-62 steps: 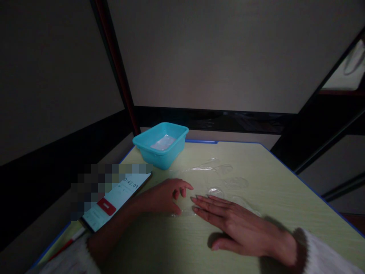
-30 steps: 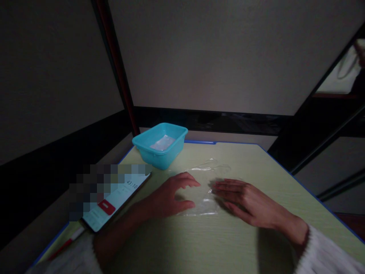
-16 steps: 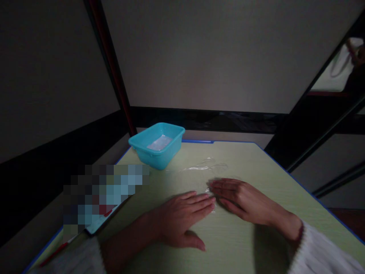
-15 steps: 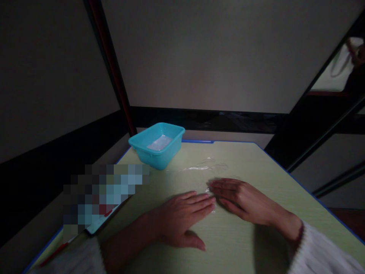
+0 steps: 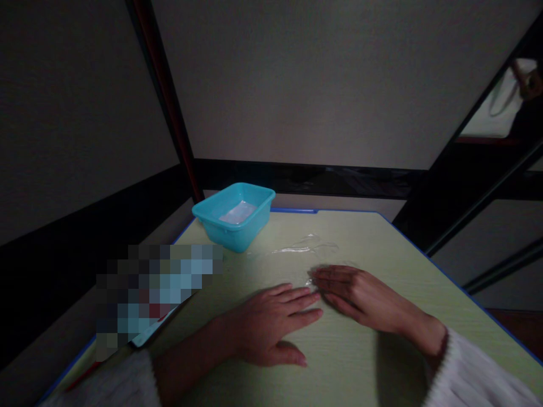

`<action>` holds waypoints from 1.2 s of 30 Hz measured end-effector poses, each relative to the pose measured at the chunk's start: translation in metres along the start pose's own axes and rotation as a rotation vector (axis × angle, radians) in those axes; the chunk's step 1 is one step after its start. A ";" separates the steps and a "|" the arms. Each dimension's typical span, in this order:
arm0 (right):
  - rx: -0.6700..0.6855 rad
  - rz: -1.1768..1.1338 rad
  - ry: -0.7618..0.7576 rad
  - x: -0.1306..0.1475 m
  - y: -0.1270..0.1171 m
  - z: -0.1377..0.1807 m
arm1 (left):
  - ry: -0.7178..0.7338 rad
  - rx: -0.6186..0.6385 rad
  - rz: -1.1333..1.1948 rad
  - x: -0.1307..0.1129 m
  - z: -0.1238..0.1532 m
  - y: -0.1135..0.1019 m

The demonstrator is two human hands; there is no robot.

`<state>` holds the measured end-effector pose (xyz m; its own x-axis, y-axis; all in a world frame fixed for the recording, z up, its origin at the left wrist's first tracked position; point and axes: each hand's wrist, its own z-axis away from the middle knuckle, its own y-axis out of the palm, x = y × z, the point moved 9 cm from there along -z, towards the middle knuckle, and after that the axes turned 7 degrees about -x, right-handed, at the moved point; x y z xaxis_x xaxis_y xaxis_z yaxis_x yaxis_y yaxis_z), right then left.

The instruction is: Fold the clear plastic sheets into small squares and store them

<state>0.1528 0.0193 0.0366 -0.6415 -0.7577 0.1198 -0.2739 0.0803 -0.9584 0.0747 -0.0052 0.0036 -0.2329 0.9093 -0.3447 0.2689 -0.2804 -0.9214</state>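
Observation:
A thin, clear plastic bag or film [image 5: 292, 249] lies flat on the pale table, its creases catching the light. My left hand [image 5: 271, 325] rests palm down over the near part of it, fingers stretched out and thumb apart. Opposite, my right hand [image 5: 360, 294] lies flat with its fingertips on the plastic, close to the fingertips of my left hand. Neither hand grips anything. The outline of the plastic is hard to make out, and part of it is hidden under the hands.
A turquoise plastic basin [image 5: 235, 226] stands at the table's far left corner with a whitish flat packet [image 5: 238, 212] inside. A blurred-out, light-blue flat item [image 5: 146, 333] lies along the left edge. The table [image 5: 365, 229] has blue edging and meets a grey wall behind.
The index finger of my left hand has spread away from its other fingers. My right hand stays where it was, and the plastic has not visibly moved.

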 end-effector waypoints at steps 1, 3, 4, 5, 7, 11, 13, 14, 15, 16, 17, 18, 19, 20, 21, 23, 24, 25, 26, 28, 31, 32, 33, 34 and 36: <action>0.000 0.001 0.003 0.000 0.000 0.000 | -0.001 -0.002 -0.003 0.000 0.000 -0.001; -0.009 -0.002 0.008 -0.001 0.000 0.000 | 0.002 -0.015 -0.005 -0.001 0.000 -0.002; -0.015 -0.005 0.010 -0.002 -0.001 -0.001 | 0.007 -0.023 -0.004 -0.001 0.000 -0.003; -0.021 -0.009 0.009 -0.002 -0.002 -0.001 | 0.011 -0.033 -0.003 -0.001 0.000 -0.003; -0.023 -0.008 0.008 -0.002 -0.002 -0.001 | 0.017 -0.048 0.000 -0.002 0.000 -0.004; -0.013 0.018 0.017 -0.005 -0.001 -0.001 | 0.002 -0.057 0.008 -0.003 0.000 -0.005; -0.015 0.022 0.030 -0.008 -0.001 0.000 | -0.019 -0.052 0.008 -0.002 0.000 -0.007; -0.016 0.022 0.036 -0.010 -0.001 0.000 | -0.034 -0.048 0.002 0.000 0.000 -0.008; -0.017 0.021 0.043 -0.012 0.000 0.001 | -0.053 -0.043 -0.009 0.002 0.000 -0.010; -0.019 0.020 0.049 -0.014 0.000 0.001 | -0.077 -0.037 -0.024 0.006 0.001 -0.011; -0.021 0.021 0.053 -0.015 0.000 0.002 | -0.102 -0.032 -0.040 0.011 0.001 -0.013; -0.024 0.021 0.059 -0.017 0.001 0.002 | -0.130 -0.031 -0.054 0.016 0.002 -0.015; -0.026 0.022 0.066 -0.020 0.001 0.003 | -0.156 -0.031 -0.064 0.021 0.002 -0.016; -0.028 0.021 0.074 -0.021 0.002 0.004 | -0.176 -0.035 -0.067 0.026 0.003 -0.018; -0.026 0.021 0.082 -0.023 0.002 0.004 | -0.189 -0.038 -0.066 0.029 0.004 -0.018; -0.014 0.020 0.102 -0.026 0.004 0.006 | -0.198 -0.041 -0.061 0.032 0.005 -0.018; -0.006 0.020 0.110 -0.027 0.005 0.006 | -0.194 -0.044 -0.058 0.032 0.005 -0.017; 0.000 0.021 0.118 -0.028 0.005 0.006 | -0.188 -0.049 -0.054 0.030 0.005 -0.017; 0.003 0.022 0.122 -0.028 0.005 0.006 | -0.181 -0.057 -0.051 0.029 0.005 -0.017; 0.000 0.022 0.120 -0.027 0.003 0.006 | -0.163 -0.078 -0.042 0.024 0.005 -0.018; -0.011 0.021 0.091 -0.021 -0.002 0.005 | -0.121 -0.112 -0.026 0.016 0.005 -0.019; -0.015 0.020 0.081 -0.019 -0.004 0.004 | -0.103 -0.125 -0.020 0.013 0.005 -0.020; -0.024 0.020 0.075 -0.018 -0.005 0.004 | -0.085 -0.141 -0.015 0.011 0.005 -0.021; -0.037 0.022 0.074 -0.018 -0.007 0.004 | -0.069 -0.158 -0.008 0.008 0.005 -0.022; -0.081 0.037 0.099 -0.022 -0.010 0.003 | -0.051 -0.191 0.001 0.006 0.004 -0.023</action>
<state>0.1723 0.0334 0.0431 -0.7184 -0.6862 0.1139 -0.3031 0.1615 -0.9392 0.0629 0.0054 0.0222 -0.2783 0.8911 -0.3584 0.4404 -0.2132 -0.8721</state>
